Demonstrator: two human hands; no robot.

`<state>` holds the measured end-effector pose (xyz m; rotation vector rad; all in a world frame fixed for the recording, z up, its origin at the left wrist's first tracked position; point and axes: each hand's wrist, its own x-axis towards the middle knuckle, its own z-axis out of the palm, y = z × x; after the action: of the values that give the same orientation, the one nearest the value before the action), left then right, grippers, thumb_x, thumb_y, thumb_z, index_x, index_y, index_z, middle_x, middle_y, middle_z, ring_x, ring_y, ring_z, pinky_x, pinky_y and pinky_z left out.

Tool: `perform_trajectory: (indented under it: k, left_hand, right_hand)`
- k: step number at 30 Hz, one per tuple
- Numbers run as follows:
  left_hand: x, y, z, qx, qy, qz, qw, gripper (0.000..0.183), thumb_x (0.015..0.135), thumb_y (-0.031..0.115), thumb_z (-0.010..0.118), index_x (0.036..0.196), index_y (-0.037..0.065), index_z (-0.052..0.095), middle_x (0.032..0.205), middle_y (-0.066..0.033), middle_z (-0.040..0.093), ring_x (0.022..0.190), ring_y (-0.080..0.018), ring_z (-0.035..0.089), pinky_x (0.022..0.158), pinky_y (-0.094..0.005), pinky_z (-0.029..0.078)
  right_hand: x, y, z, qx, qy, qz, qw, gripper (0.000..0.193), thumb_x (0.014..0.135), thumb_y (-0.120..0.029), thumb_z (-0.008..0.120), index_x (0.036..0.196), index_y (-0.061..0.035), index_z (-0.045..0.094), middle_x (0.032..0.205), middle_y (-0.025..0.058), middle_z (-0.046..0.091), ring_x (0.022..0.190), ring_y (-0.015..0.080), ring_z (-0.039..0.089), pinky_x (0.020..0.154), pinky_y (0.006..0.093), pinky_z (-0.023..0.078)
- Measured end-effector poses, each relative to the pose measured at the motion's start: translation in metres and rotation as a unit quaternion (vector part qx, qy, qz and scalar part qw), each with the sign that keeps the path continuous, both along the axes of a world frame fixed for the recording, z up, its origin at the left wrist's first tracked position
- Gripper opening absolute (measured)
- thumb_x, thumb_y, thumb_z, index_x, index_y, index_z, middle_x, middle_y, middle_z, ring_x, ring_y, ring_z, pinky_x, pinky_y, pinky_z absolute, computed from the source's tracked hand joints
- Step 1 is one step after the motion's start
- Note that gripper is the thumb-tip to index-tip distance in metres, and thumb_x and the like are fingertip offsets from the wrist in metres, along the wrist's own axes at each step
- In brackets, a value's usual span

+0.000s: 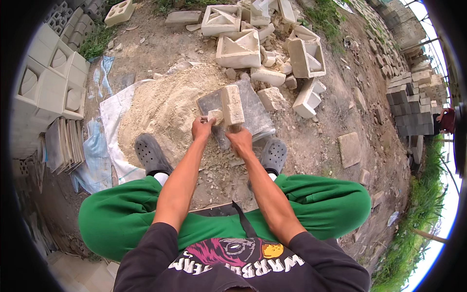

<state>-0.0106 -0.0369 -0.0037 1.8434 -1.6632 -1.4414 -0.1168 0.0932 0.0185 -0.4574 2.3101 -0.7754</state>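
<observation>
My left hand (201, 128) pinches a small pale chunk of block (215, 116) between thumb and fingers. Just to its right, my right hand (240, 140) is closed around the short handle of what looks like a dusty mallet with a long, rectangular, pale head (232, 104). The head stands over a grey slab (255, 109) lying tilted on the ground, close beside the chunk. My right palm hides most of the handle. A heap of sandy crushed material (168, 104) spreads left of the slab on a white sheet (116, 114).
Broken pale hollow blocks (238, 48) pile up beyond the slab, with a loose lump (272, 99) beside it. My grey clogs (152, 152) flank the work. Stacked blocks (51, 78) and leaning boards (65, 145) stand left. A flat slab (349, 150) lies right; a person (445, 120) is at the far right.
</observation>
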Motion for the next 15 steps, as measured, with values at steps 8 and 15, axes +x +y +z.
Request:
perform_trajectory:
  k: [8, 15]
  left_hand:
    - [0.006, 0.0, 0.001, 0.012, 0.074, 0.007, 0.997, 0.045, 0.076, 0.03, 0.086, 0.105, -0.001, 0.069, 0.087, -0.0114, 0.071, 0.075, -0.0183, 0.064, 0.067, -0.0331, 0.05]
    - [0.005, -0.003, -0.003, 0.001, 0.043, 0.0, 0.999, 0.043, 0.077, 0.03, 0.084, 0.103, -0.001, 0.069, 0.092, -0.0116, 0.072, 0.081, -0.0196, 0.066, 0.075, -0.0339, 0.051]
  right_hand:
    - [-0.002, -0.021, 0.032, -0.215, 0.021, -0.074, 0.974, 0.027, 0.073, -0.025, 0.074, 0.067, 0.0004, 0.066, 0.056, 0.0061, 0.064, 0.053, 0.0163, 0.065, 0.053, 0.035, 0.05]
    - [-0.001, -0.003, 0.021, 0.029, -0.081, -0.025, 0.996, 0.047, 0.067, -0.038, 0.077, 0.09, 0.0035, 0.073, 0.087, 0.0231, 0.073, 0.087, 0.0383, 0.073, 0.077, 0.0437, 0.057]
